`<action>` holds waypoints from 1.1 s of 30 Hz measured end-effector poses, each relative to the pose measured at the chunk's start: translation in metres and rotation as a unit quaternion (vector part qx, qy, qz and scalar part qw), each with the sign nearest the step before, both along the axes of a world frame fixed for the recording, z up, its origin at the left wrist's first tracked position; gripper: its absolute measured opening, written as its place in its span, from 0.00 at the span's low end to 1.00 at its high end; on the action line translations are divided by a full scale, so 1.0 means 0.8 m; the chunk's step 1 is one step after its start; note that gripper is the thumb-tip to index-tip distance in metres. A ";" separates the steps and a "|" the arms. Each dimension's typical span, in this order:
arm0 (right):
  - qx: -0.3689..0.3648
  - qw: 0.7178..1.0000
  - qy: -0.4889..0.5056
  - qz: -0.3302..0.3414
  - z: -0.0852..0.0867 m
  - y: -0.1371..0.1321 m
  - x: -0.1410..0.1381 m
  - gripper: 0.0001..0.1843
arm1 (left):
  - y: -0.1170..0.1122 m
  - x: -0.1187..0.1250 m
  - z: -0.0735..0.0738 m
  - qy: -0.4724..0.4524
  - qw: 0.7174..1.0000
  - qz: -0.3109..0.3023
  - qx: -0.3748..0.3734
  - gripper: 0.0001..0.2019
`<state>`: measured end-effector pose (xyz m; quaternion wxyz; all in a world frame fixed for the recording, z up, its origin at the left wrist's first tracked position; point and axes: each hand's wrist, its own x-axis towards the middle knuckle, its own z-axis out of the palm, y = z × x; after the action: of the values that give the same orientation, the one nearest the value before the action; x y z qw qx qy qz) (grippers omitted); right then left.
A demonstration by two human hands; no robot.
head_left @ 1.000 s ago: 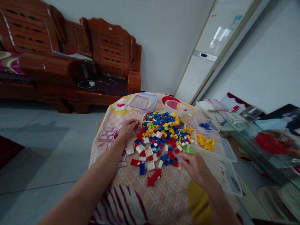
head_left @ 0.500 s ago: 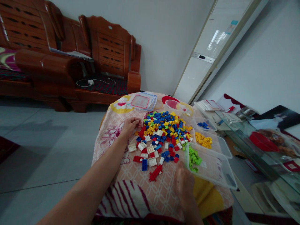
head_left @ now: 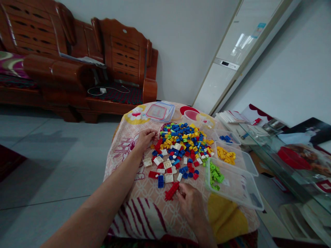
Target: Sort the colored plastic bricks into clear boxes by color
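Observation:
A heap of small toy bricks [head_left: 181,143] in red, blue, yellow, white and green covers a table draped in a patterned cloth [head_left: 165,217]. My left hand [head_left: 146,138] rests at the heap's left edge, fingers curled onto the bricks there. My right hand [head_left: 190,203] lies near the table's front, fingers bent, touching a joined piece of red bricks [head_left: 172,191]. Whether it grips that piece is unclear. A clear tub [head_left: 234,184] to the right holds green bricks [head_left: 215,175].
Behind that tub stand a clear tub with yellow bricks [head_left: 226,155] and one with blue bricks [head_left: 227,138]. Flat lids [head_left: 158,112] and a red-rimmed bowl [head_left: 190,113] lie at the table's far side. A wooden sofa [head_left: 77,65] is left, a glass table [head_left: 289,155] right.
My right hand drew back from beside the green-brick tub, then moved left to the red joined piece. My left hand stayed at the heap's left edge. The view shifted slightly.

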<state>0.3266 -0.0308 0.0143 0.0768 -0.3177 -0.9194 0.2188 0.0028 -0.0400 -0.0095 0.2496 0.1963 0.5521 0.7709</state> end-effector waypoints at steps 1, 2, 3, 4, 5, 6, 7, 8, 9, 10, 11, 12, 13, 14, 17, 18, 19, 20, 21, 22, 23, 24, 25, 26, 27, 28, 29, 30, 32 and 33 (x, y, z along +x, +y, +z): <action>0.012 1.000 -0.015 0.010 0.000 0.000 -0.003 0.07 | 0.000 0.000 0.001 -0.001 1.000 0.000 -0.002 0.12; 0.028 0.999 -0.028 0.018 -0.001 0.000 -0.007 0.07 | 0.000 0.001 0.002 -0.001 1.000 -0.001 -0.003 0.12; 0.046 0.998 -0.041 0.023 -0.002 0.002 -0.011 0.07 | 0.000 0.001 0.003 -0.001 1.000 -0.002 -0.003 0.11; 0.067 0.996 -0.057 0.025 -0.003 0.005 -0.015 0.08 | 0.000 0.002 0.004 0.000 1.000 -0.002 -0.003 0.11; 0.088 0.993 -0.073 0.023 -0.004 0.009 -0.021 0.08 | 0.000 0.002 0.004 0.001 1.000 -0.002 -0.002 0.11; 0.107 0.990 -0.088 0.019 -0.004 0.014 -0.026 0.08 | 0.000 0.002 0.004 0.002 1.000 -0.001 -0.002 0.10; 0.123 0.987 -0.098 0.016 -0.004 0.020 -0.032 0.09 | 0.000 0.002 0.004 0.003 1.000 0.001 -0.002 0.10; 0.138 0.985 -0.105 0.013 -0.003 0.027 -0.038 0.09 | 0.000 0.002 0.004 0.004 1.000 0.002 -0.004 0.10; 0.151 0.983 -0.108 0.010 -0.001 0.035 -0.044 0.10 | 0.000 0.002 0.004 0.006 1.000 0.004 -0.006 0.11; 0.162 0.981 -0.107 0.008 0.002 0.044 -0.050 0.10 | 0.000 0.003 0.004 0.007 1.000 0.004 -0.007 0.11; 0.171 0.980 -0.106 0.004 0.006 0.054 -0.056 0.10 | 0.000 0.003 0.004 0.008 1.000 0.004 -0.009 0.11; 0.178 0.979 -0.103 -0.003 0.010 0.063 -0.062 0.11 | 0.000 0.003 0.004 0.009 1.000 0.003 -0.010 0.12; 0.182 0.978 -0.099 -0.011 0.014 0.073 -0.066 0.11 | -0.001 0.003 0.004 0.010 1.000 0.002 -0.009 0.12; 0.187 0.978 -0.089 -0.023 0.018 0.082 -0.071 0.11 | -0.001 0.004 0.004 0.010 1.000 0.002 -0.007 0.12; 0.204 0.977 -0.026 -0.063 0.030 0.095 -0.077 0.14 | -0.002 0.005 0.005 0.006 1.000 -0.001 0.001 0.12; 0.209 0.975 0.000 -0.070 0.033 0.092 -0.077 0.15 | -0.003 0.005 0.005 0.005 1.000 -0.003 0.001 0.12; 0.211 0.975 0.022 -0.068 0.035 0.085 -0.077 0.15 | -0.003 0.005 0.005 0.005 1.000 -0.005 0.001 0.12; 0.208 0.976 0.039 -0.056 0.036 0.074 -0.076 0.16 | -0.003 0.005 0.005 0.006 1.000 -0.008 0.001 0.12; 0.202 0.977 0.055 -0.028 0.036 0.060 -0.075 0.15 | -0.003 0.005 0.005 0.009 1.000 -0.009 0.003 0.12; 0.196 0.978 0.068 0.015 0.035 0.043 -0.075 0.15 | -0.003 0.005 0.005 0.011 1.000 -0.010 0.006 0.12; 0.191 0.975 0.083 0.072 0.032 0.026 -0.074 0.15 | -0.003 0.005 0.004 0.012 1.000 -0.010 0.009 0.12; 0.191 0.967 0.095 0.139 0.027 0.010 -0.074 0.16 | -0.003 0.004 0.004 0.013 1.000 -0.009 0.010 0.12; 0.196 0.954 0.100 0.205 0.022 -0.005 -0.075 0.18 | -0.003 0.004 0.003 0.013 1.000 -0.010 0.010 0.12; 0.204 0.938 0.102 0.261 0.015 -0.015 -0.076 0.19 | -0.002 0.003 0.003 0.013 1.000 -0.010 0.010 0.12; 0.214 0.923 0.101 0.305 0.007 -0.022 -0.078 0.19 | -0.002 0.003 0.002 0.012 1.000 -0.010 0.009 0.12; 0.223 0.910 0.099 0.335 0.000 -0.025 -0.080 0.19 | -0.002 0.002 0.001 0.010 1.000 -0.010 0.009 0.12; 0.231 0.902 0.097 0.351 -0.007 -0.023 -0.083 0.18 | -0.002 0.002 0.001 0.009 1.000 -0.011 0.010 0.12; 0.238 0.898 0.096 0.358 -0.013 -0.017 -0.087 0.18 | -0.002 0.001 0.000 0.008 1.000 -0.010 0.011 0.12; 0.256 0.893 0.095 0.357 -0.023 0.003 -0.094 0.18 | -0.002 0.001 -0.001 0.007 1.000 -0.010 0.012 0.13; 0.266 0.892 0.095 0.352 -0.026 0.015 -0.097 0.18 | -0.002 0.001 -0.001 0.007 1.000 -0.012 0.010 0.13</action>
<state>0.2487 -0.0185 -0.0062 0.1633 0.0812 -0.9832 0.0080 0.0033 -0.0414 -0.0101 0.2532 0.2108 0.5437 0.7719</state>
